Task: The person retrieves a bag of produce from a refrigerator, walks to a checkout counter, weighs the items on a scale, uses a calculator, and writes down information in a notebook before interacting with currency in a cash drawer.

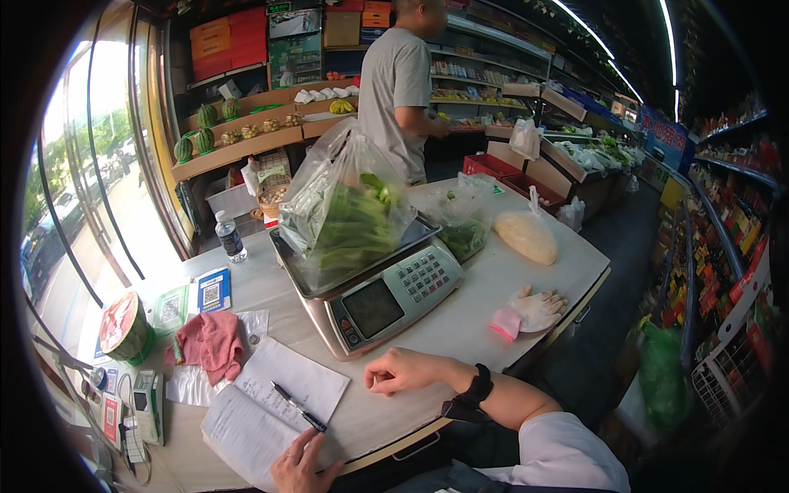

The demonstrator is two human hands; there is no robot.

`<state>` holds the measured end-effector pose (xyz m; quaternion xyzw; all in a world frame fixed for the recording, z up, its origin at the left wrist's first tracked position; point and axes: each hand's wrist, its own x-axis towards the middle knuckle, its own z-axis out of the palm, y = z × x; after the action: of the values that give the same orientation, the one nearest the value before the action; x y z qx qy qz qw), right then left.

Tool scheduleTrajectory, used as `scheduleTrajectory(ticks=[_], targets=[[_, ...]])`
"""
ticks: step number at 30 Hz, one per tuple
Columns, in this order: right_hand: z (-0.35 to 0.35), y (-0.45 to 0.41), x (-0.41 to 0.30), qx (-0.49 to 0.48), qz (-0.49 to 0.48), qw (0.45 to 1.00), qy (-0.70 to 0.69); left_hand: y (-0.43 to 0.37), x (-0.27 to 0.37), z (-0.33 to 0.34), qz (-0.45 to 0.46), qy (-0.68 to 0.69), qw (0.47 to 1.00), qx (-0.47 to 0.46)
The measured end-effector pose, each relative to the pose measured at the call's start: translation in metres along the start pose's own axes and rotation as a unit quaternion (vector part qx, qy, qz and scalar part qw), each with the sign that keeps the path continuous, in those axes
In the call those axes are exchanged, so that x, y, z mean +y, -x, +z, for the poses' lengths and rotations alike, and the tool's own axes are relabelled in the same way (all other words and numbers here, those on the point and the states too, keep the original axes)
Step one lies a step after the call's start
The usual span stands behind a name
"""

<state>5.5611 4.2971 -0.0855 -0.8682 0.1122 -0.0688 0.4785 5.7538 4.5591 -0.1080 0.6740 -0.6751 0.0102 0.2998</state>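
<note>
My left hand point(303, 463) rests with parted fingers on the lower edge of an open notebook point(265, 403); a fingertip lies by the end of a pen point(298, 405) on its written pages. My right hand point(400, 371) lies on the counter with fingers curled in, just below a digital scale point(394, 296). On the scale's tray sits a clear plastic bag of leafy green vegetables point(351, 222). Behind the scale is another bag of greens point(459, 225), and to its right a tied bag with pale contents point(527, 237). White gloves with a pink cuff point(530, 313) lie near the counter's edge.
Left on the counter are a pink cloth point(212, 345), a cut watermelon point(125, 326), a water bottle point(230, 237), printed code cards point(213, 291) and a handheld device point(148, 403). A person point(397, 92) stands beyond the counter. Stocked shelves point(715, 246) run along the right.
</note>
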Motion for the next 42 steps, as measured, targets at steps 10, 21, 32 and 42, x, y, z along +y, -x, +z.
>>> scheduleTrajectory(ticks=[10, 21, 32, 42], targets=[[0.002, 0.001, 0.008, 0.004, 0.005, 1.000, -0.006, -0.004, 0.003, -0.001, 0.005, 0.004, 1.000, -0.007], [0.003, -0.003, 0.017, 0.022, -0.006, 0.997, -0.068, -0.001, 0.000, 0.008, -0.006, -0.016, 0.999, -0.033], [-0.132, 0.154, -0.001, 0.348, 0.106, 0.926, -0.097, -0.003, -0.003, 0.004, 0.016, 0.062, 0.998, -0.030], [-0.271, 0.439, -0.095, 0.731, 0.435, 0.514, 0.112, 0.003, -0.007, 0.004, 0.023, 0.050, 0.998, -0.021]])
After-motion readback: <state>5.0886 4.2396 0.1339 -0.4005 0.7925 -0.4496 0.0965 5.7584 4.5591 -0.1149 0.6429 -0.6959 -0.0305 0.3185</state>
